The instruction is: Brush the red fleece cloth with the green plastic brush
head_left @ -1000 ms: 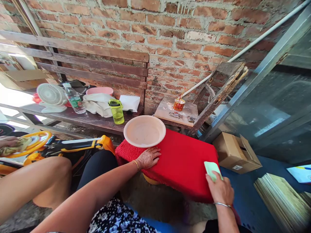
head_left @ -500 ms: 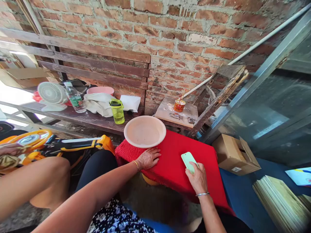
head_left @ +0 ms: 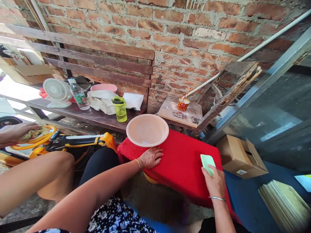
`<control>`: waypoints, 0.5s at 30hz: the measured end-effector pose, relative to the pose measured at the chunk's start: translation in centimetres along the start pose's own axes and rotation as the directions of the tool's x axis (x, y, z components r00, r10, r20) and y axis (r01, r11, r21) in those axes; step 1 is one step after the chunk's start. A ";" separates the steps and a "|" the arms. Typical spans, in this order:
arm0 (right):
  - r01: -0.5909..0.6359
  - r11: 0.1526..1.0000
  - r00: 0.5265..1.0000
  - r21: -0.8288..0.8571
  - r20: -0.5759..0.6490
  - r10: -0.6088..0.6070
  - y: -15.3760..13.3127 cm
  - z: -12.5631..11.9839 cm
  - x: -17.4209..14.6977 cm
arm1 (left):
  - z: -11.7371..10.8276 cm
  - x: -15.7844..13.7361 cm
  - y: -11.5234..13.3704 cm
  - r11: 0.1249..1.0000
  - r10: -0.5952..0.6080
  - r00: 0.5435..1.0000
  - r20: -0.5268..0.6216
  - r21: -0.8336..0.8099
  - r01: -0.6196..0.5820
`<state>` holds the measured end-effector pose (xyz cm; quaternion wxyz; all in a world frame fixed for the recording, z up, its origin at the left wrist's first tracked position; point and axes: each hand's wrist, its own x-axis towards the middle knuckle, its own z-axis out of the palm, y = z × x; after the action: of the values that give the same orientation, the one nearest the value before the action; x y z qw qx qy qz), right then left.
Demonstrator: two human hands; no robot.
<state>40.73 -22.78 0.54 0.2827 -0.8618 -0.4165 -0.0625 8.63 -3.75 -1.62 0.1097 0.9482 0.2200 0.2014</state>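
A red cloth (head_left: 187, 161) is spread in front of me. My left hand (head_left: 151, 157) lies flat on its near edge, fingers stretched out, close below a pale pink basin (head_left: 147, 127) that stands on the cloth's far left part. Toward the right end of the cloth, my right hand (head_left: 215, 183) grips a flat mint-green piece (head_left: 207, 161) with rounded corners. Its underside is hidden against the cloth, so its exact kind does not show.
At left, another person's hand (head_left: 21, 131) holds a rag over a yellow toy steering wheel (head_left: 50, 136). A bench carries a fan (head_left: 57, 90), a water bottle (head_left: 79, 95) and a green bottle (head_left: 120, 110). A cardboard box (head_left: 239, 157) and stacked sheets (head_left: 283, 202) lie right.
My right hand has slid the mint-green piece to the right across the red cloth. My left hand stays by the basin. The other person's hand has moved farther over the steering wheel.
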 end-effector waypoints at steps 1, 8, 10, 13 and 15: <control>0.113 0.993 0.993 0.033 0.022 -0.113 -1.6 0.9 0.0 | 0.0 0.0 0.0 1.000 0.002 1.000 0.001 0.002 -0.002; 0.432 0.896 0.883 0.106 0.153 -0.444 -8.0 5.1 0.3 | 0.0 -0.1 -0.2 0.999 0.016 1.000 0.008 0.032 -0.016; 0.386 0.919 0.905 0.082 0.159 -0.394 -6.3 4.5 1.1 | -0.1 -0.2 -0.2 0.999 0.023 1.000 0.008 0.028 -0.024; 0.124 0.992 0.980 -0.037 0.159 -0.117 -0.6 1.9 2.5 | -0.1 -0.2 -0.2 1.000 0.023 1.000 0.005 0.013 -0.023; -0.174 0.976 0.974 -0.133 0.123 0.190 3.8 -0.4 3.2 | -0.1 -0.1 -0.2 1.000 0.014 1.000 0.007 0.007 -0.014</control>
<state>45.66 -22.67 0.27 0.2056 -0.9142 -0.3493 -0.0028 8.41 -3.65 -1.62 0.1056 0.9508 0.2135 0.1980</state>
